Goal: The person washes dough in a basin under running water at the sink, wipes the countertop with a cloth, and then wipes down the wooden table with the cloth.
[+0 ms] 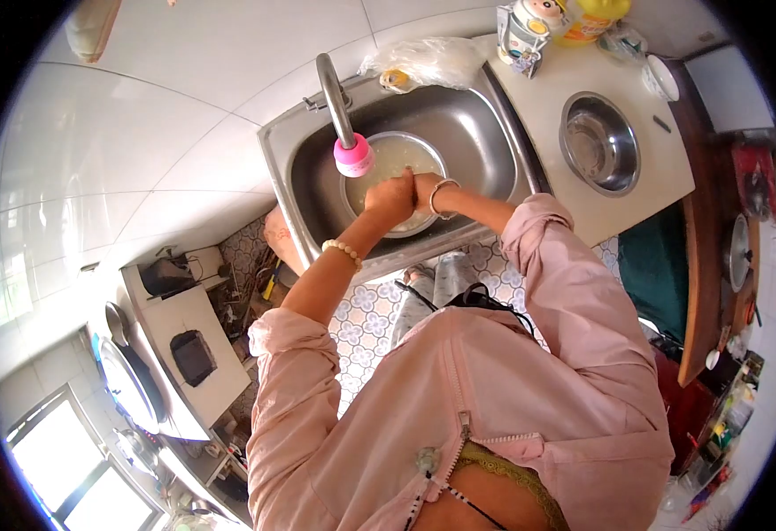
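My left hand (390, 196) is closed in a fist over a round metal bowl (441, 157) in the sink. Pressed against it, my right hand (425, 188) is also closed, its fingers curled and partly hidden. Whatever they squeeze cannot be made out. Cloudy, pale water (394, 159) with small whitish bits fills the bowl under my hands. Just above my left hand, the faucet (333, 97) ends in a pink nozzle (353, 157). Both sleeves are rolled up, and each wrist carries a bracelet.
The steel sink (485, 133) surrounds the bowl. A clear plastic bag (436, 60) lies along its back rim. On the right counter (529, 106) stand an empty steel bowl (599, 144), a white bowl (660, 78), a yellow bottle (590, 19) and a cartoon-figure container (529, 34).
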`<state>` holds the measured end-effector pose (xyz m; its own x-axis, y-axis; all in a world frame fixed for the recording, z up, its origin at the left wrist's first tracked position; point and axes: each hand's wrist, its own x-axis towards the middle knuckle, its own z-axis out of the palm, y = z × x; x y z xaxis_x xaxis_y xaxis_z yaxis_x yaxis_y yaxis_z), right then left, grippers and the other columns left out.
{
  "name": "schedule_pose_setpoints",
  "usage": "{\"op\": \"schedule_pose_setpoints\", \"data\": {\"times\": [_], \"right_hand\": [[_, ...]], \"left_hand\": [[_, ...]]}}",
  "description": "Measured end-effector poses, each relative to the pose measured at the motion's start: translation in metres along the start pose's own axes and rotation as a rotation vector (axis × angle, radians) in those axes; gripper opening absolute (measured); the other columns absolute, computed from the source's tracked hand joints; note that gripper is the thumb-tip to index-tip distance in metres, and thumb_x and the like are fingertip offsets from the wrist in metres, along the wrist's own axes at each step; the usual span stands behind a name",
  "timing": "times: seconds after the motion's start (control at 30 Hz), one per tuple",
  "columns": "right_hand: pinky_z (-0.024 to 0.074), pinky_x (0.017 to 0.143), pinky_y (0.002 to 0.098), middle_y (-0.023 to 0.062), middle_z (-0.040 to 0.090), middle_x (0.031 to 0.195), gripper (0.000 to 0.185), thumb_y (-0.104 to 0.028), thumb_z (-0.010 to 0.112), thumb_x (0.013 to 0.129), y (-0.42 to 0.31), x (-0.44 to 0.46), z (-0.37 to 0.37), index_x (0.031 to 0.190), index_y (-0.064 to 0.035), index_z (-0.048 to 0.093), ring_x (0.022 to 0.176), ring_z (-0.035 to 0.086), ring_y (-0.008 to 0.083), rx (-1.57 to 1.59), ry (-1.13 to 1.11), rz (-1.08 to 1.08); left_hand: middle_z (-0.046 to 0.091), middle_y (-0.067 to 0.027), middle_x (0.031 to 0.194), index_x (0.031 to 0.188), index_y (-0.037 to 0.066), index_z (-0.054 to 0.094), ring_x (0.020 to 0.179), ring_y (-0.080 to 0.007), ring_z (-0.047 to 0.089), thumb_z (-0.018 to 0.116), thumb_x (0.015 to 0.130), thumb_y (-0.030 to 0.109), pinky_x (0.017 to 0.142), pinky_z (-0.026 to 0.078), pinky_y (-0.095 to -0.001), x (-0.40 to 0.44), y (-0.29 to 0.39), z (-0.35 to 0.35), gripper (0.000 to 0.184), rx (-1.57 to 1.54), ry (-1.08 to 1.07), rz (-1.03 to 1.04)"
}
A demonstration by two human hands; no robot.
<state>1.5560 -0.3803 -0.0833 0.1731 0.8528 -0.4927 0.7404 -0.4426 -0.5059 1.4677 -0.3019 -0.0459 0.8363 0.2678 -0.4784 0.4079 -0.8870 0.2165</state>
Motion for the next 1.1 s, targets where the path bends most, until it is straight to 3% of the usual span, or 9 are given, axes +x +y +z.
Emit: {"op": "schedule_pose_setpoints", "data": {"times": [0.2, 0.27, 0.37, 0.53, 0.63, 0.77, 0.83, 0.93, 1.1], "right_hand": [[0.0468, 0.058, 0.0375, 0.0170, 0.060, 0.074, 0.019, -0.020, 0.059, 0.068, 0.002, 0.004, 0.020, 0.079, -0.0039, 0.059, 0.065, 0.059, 0.0302, 0.150, 0.214, -0.175], [0.0354, 0.033, 0.0326, 0.0092, 0.051, 0.055, 0.011, -0.013, 0.058, 0.068, -0.001, 0.006, 0.017, 0.072, -0.0040, 0.054, 0.038, 0.045, 0.0203, 0.591, -0.183, 0.213], [0.0187, 0.026, 0.0238, 0.0010, 0.036, 0.048, 0.009, -0.007, 0.058, 0.067, -0.001, -0.005, 0.010, 0.069, -0.0054, 0.049, 0.031, 0.026, 0.0086, 1.095, -0.431, 0.377], [0.0256, 0.029, 0.0211, -0.0006, 0.039, 0.051, 0.011, -0.012, 0.058, 0.074, -0.004, -0.010, 0.020, 0.073, -0.0053, 0.050, 0.034, 0.032, 0.0064, 1.404, -0.403, 0.198], [0.0387, 0.038, 0.0200, -0.0007, 0.050, 0.066, 0.016, -0.018, 0.055, 0.080, 0.003, -0.011, 0.018, 0.087, -0.0048, 0.051, 0.045, 0.047, 0.0075, 1.539, -0.161, 0.185], [0.0455, 0.056, 0.0205, 0.0017, 0.057, 0.084, 0.021, -0.013, 0.053, 0.080, 0.021, 0.007, 0.030, 0.101, -0.0068, 0.053, 0.066, 0.055, 0.0081, 1.409, 0.096, 0.127], [0.0452, 0.060, 0.0215, 0.0021, 0.056, 0.087, 0.022, -0.013, 0.053, 0.080, 0.021, 0.009, 0.030, 0.101, -0.0077, 0.053, 0.071, 0.055, 0.0087, 1.470, 0.202, 0.056], [0.0434, 0.070, 0.0242, 0.0014, 0.054, 0.093, 0.028, -0.017, 0.056, 0.079, -0.003, -0.009, 0.007, 0.105, -0.0084, 0.051, 0.082, 0.053, 0.0092, 1.486, 0.284, 0.056], [0.0451, 0.069, 0.0244, 0.0014, 0.053, 0.096, 0.042, -0.023, 0.061, 0.076, -0.024, -0.015, 0.008, 0.111, -0.0059, 0.045, 0.082, 0.052, 0.0087, 1.297, 0.129, 0.151]], "left_hand": [[0.062, -0.0117, 0.080, 0.122, 0.008, 0.034, 0.071, -0.0271, 0.061, 0.050, 0.076, 0.017, 0.058, 0.048, -0.0374, 0.002, -0.009, -0.006, 0.050, 0.199, 0.027, 0.249], [0.062, -0.0108, 0.077, 0.122, 0.008, 0.035, 0.069, -0.0267, 0.061, 0.051, 0.076, 0.018, 0.056, 0.048, -0.0371, 0.004, -0.013, -0.004, 0.050, 0.209, 0.053, 0.298], [0.060, -0.0088, 0.073, 0.121, 0.009, 0.036, 0.067, -0.0263, 0.061, 0.052, 0.075, 0.020, 0.056, 0.048, -0.0363, 0.002, -0.018, -0.001, 0.050, 0.244, 0.096, 0.370], [0.057, -0.0106, 0.078, 0.121, 0.009, 0.036, 0.078, -0.0273, 0.058, 0.057, 0.072, 0.017, 0.064, 0.047, -0.0354, -0.005, -0.033, 0.016, 0.053, 0.164, 0.254, 0.372], [0.049, -0.0177, 0.099, 0.121, 0.008, 0.033, 0.099, -0.0295, 0.049, 0.065, 0.066, 0.009, 0.076, 0.045, -0.0349, -0.017, -0.036, 0.027, 0.063, -0.254, 0.366, 0.022], [0.053, -0.0138, 0.098, 0.118, 0.007, 0.036, 0.091, -0.0239, 0.053, 0.067, 0.069, 0.015, 0.073, 0.046, -0.0325, -0.024, -0.047, 0.051, 0.059, -0.515, 0.412, 0.071], [0.054, -0.0085, 0.095, 0.116, 0.005, 0.038, 0.084, -0.0167, 0.054, 0.065, 0.074, 0.023, 0.069, 0.046, -0.0299, -0.035, -0.043, 0.045, 0.054, -1.338, -0.044, -0.189], [0.054, -0.0040, 0.089, 0.113, 0.002, 0.040, 0.078, -0.0115, 0.052, 0.060, 0.078, 0.027, 0.066, 0.046, -0.0280, -0.041, -0.040, 0.052, 0.048, -1.614, 0.071, -0.110], [0.051, -0.0065, 0.097, 0.110, 0.001, 0.042, 0.086, -0.0137, 0.051, 0.053, 0.082, 0.025, 0.069, 0.046, -0.0280, -0.041, -0.039, 0.069, 0.039, -1.403, 0.320, 0.046]]}}
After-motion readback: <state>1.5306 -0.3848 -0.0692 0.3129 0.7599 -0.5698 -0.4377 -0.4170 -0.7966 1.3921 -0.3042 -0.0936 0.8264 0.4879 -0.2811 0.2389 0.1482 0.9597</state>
